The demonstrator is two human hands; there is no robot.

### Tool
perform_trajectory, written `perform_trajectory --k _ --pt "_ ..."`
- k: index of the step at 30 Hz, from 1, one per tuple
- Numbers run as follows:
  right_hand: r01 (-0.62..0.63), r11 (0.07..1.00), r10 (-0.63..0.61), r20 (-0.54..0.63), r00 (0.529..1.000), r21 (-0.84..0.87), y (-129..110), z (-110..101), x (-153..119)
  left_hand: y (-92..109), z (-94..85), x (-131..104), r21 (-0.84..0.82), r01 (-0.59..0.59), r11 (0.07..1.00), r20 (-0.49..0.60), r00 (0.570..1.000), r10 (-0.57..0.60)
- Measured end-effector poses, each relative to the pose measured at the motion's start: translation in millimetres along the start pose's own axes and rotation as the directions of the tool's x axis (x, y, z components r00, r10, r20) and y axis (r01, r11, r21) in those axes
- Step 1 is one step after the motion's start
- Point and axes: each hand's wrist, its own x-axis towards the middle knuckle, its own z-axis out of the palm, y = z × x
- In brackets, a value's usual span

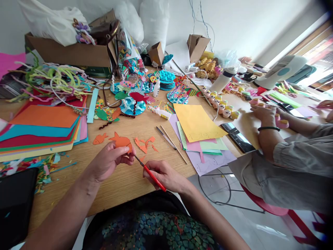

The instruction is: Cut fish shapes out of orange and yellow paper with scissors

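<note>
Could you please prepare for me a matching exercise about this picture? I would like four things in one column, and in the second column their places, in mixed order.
Things:
1. Scissors
2. Larger orange fish
3. Yellow sheet
4. Black bracelet

Places:
A. On top of other coloured sheets
B. Around a co-worker's wrist
C. In the left hand
D. In the right hand

Right pairs: 1-D, 2-C, 3-A, 4-B

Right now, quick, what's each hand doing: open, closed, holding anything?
Left hand: closed, pinching an orange paper piece.
Right hand: closed, holding red-handled scissors.
</note>
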Motion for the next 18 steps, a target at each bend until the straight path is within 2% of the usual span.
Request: perform_trajectory --k 4,9,18 --pt "-0.009 1.0 0.009 0.034 0.999 -0.012 -2.0 -4.5 -2.4 1.3 -3.1 1.2 0.051 0.06 0.997 0.078 0.995 -0.064" --pt "-0.024 0.999 0.025 0.058 0.998 -0.022 -5.1 -9.1 -4.6 3.7 -5.0 2.6 0.106 0.074 0.992 0.14 0.986 -0.088" --pt "-0.04 0.998 0.043 0.064 0.997 -0.054 -3.8 -12.6 -6.7 3.0 -6.2 5.3 0.158 0.064 0.985 0.175 0.98 -0.091"
